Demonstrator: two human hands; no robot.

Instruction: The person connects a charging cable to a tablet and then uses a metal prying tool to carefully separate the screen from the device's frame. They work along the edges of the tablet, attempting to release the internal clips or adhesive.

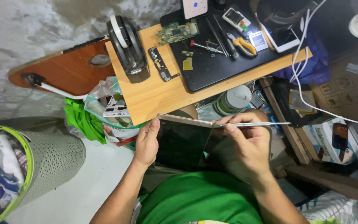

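Note:
My left hand (147, 143) grips the left side of a dark-screened tablet (182, 139) with a pale metal rim, held upright above my lap. My right hand (245, 145) pinches a thin metal pry tool (262, 123) whose tip rests at the tablet's top edge, the shaft pointing right. I wear a green shirt (199, 199). Beyond the tablet stands a small wooden table (146, 97) carrying a black mat (212, 66).
On the mat lie a green circuit board (177, 32), a screwdriver (204, 46), yellow-handled pliers (243, 45), small phone parts and a white phone (284, 37). A black tape roll (127, 43) sits on the table. A grey-green basket (30, 166) stands left, boxes and white cables right.

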